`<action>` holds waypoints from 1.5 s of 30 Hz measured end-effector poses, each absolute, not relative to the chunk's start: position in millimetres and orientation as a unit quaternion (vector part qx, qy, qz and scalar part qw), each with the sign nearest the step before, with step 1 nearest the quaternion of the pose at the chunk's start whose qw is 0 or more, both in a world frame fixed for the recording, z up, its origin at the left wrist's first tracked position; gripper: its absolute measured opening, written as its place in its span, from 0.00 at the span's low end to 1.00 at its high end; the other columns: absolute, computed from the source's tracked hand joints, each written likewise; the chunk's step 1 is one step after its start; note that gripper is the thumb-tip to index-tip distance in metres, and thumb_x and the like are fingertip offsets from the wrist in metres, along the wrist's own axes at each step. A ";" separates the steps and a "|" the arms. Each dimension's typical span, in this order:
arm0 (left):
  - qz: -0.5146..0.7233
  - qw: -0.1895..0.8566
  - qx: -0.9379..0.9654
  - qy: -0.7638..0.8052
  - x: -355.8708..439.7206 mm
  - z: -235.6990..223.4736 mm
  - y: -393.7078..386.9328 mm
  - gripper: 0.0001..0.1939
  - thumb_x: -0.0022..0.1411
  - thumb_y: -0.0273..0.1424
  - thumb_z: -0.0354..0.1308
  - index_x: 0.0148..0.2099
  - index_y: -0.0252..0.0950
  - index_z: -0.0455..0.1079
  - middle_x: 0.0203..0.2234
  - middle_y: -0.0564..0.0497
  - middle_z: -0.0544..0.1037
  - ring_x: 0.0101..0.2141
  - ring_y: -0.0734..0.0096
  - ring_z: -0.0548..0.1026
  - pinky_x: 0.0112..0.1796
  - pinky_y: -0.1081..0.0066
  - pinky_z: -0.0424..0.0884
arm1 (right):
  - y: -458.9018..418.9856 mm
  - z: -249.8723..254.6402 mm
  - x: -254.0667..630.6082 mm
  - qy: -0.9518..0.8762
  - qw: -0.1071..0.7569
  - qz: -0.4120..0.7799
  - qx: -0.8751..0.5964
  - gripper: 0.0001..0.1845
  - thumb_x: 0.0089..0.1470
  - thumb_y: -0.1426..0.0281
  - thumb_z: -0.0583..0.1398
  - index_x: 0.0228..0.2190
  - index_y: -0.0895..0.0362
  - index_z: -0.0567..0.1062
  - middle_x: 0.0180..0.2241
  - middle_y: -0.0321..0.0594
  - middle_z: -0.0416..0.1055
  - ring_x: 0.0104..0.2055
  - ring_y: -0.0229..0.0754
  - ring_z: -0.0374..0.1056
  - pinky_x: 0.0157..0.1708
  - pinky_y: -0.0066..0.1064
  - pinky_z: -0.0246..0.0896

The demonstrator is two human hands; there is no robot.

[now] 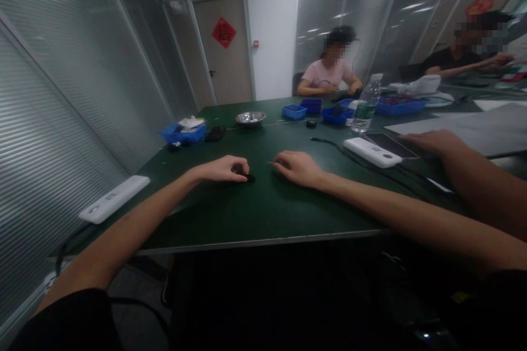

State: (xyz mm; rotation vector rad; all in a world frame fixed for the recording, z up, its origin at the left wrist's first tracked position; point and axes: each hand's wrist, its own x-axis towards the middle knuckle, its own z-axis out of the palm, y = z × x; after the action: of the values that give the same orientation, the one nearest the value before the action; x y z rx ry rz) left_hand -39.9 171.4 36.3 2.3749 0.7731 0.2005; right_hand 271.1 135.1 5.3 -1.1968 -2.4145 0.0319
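Observation:
My left hand rests low over the green table, its thumb and fingers closed on a small black piece whose kind I cannot make out. To the right of it, my right hand is closed too, palm side down near the table. A thin, light-coloured pointed tool sticks out from its fingers toward the left hand; its handle is hidden. A short gap separates the tool's tip from the black piece.
A white power bank lies left, another white power bank right beside a water bottle. Farther back are a metal bowl and blue trays. Another person's hand reaches in from the right. Two people sit across.

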 end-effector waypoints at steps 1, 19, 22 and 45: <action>0.078 0.311 0.898 0.301 -42.7 36.2 174.5 0.17 0.62 0.44 0.65 0.47 0.38 0.76 0.44 0.47 0.77 0.41 0.64 0.74 0.40 0.67 0.67 | 135.0 5.7 271.5 -0.874 0.220 0.014 -0.433 0.16 0.68 0.60 0.55 0.47 0.54 0.78 0.44 0.44 0.78 0.39 0.43 0.71 0.36 0.32 0.59; 0.249 0.199 0.693 0.646 -196.2 24.8 250.8 0.17 0.46 0.35 0.71 0.40 0.35 0.79 0.38 0.45 0.82 0.39 0.61 0.80 0.42 0.66 0.75 | 134.6 6.4 273.4 -0.880 0.213 0.015 -0.425 0.16 0.69 0.60 0.55 0.47 0.54 0.77 0.44 0.43 0.77 0.39 0.43 0.71 0.37 0.32 0.60; 0.275 0.199 0.682 0.648 -210.9 21.3 255.1 0.18 0.44 0.35 0.72 0.39 0.35 0.79 0.39 0.46 0.83 0.41 0.61 0.80 0.44 0.67 0.76 | 133.7 6.9 273.2 -0.881 0.210 0.018 -0.424 0.16 0.68 0.60 0.55 0.47 0.55 0.78 0.44 0.43 0.77 0.39 0.43 0.71 0.36 0.32 0.60; 0.301 0.117 0.621 0.714 -265.6 8.3 273.7 0.23 0.47 0.22 0.66 0.49 0.34 0.80 0.45 0.43 0.82 0.40 0.59 0.81 0.40 0.67 0.75 | 136.4 3.8 273.1 -0.885 0.197 0.005 -0.422 0.16 0.68 0.60 0.56 0.47 0.54 0.78 0.43 0.43 0.78 0.40 0.45 0.72 0.37 0.33 0.60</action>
State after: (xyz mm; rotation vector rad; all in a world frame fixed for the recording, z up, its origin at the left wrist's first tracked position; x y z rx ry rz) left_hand -265.6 273.7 8.3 1.8182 2.0889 0.8813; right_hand 273.1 136.4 3.8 -1.1804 -2.4774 0.0147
